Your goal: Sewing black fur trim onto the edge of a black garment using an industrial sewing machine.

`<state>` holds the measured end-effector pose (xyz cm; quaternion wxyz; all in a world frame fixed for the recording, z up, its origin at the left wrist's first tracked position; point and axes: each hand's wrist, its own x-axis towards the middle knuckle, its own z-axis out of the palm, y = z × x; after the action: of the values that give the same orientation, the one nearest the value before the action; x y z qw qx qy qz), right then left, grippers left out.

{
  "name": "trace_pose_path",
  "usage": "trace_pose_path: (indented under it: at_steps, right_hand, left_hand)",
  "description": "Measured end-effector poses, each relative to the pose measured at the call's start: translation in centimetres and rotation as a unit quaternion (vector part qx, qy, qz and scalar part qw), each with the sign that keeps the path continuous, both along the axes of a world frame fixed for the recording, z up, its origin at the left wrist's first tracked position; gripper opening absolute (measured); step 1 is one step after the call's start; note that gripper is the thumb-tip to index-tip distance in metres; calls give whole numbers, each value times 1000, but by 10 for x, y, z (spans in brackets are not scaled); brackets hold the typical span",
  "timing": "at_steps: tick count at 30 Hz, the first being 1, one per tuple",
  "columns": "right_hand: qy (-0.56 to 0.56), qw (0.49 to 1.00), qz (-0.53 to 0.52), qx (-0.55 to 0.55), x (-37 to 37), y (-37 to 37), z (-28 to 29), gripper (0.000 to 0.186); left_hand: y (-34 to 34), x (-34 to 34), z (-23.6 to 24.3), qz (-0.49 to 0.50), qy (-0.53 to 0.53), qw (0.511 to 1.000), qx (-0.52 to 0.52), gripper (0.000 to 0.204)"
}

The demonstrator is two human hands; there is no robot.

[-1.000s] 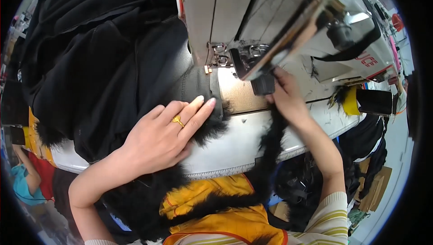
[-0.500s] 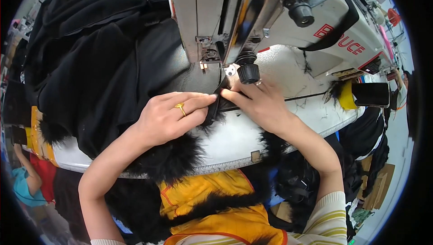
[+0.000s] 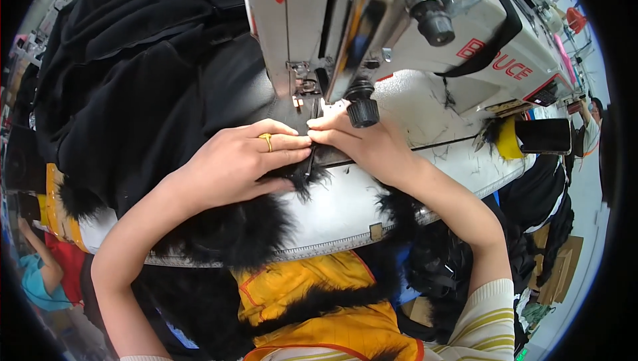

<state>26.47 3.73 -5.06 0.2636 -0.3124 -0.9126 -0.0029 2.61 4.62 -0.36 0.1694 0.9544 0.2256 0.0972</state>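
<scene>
A large black fabric garment [image 3: 146, 95] lies across the sewing machine bed, with its edge strip under the needle area of the white sewing machine [image 3: 405, 35]. My left hand [image 3: 242, 158], with a gold ring on one finger, rests flat on the cloth; its fingers are stretched out and the thumb is apart. Opposite it, just in front of the presser foot, my right hand [image 3: 369, 145] closes thumb and forefinger at the garment's edge. The fingertips of both hands nearly meet there. Part of the right hand is hidden behind a black knob [image 3: 363, 110].
Black fluffy trim [image 3: 246, 228] hangs over the table's front edge, beside a ruler strip [image 3: 332, 249]. To the right, a dark phone [image 3: 543, 136] sits by a yellow holder [image 3: 509, 138]. A yellow apron [image 3: 319, 288] covers my lap. Another person's arm [image 3: 41, 248] shows at far left.
My left hand has flattened, its thumb moving away from the fingers, and its elbow has swung outward. My right fingertips have shifted left along the cloth's edge, closer to the presser foot.
</scene>
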Motion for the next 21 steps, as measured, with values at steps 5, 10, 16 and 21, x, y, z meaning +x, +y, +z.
trace_pose_path:
  at_steps: [5,10,16,21]
  right_hand:
    - [49,993,-44,-98,0,21,-14,31]
    - [50,994,-38,-88,-1,27,-15,36]
    - [56,993,-27,-105,0,20,-9,32]
    - [62,985,-44,-155,0,15,-7,26]
  left_hand:
    - [-1,2,-13,76,-35,989,120,42]
    - [-7,1,-21,189,-78,975,85,34]
    - [-7,2,-17,177,-70,978,87,39]
    - [-9,-2,-19,178,-80,980,41,40]
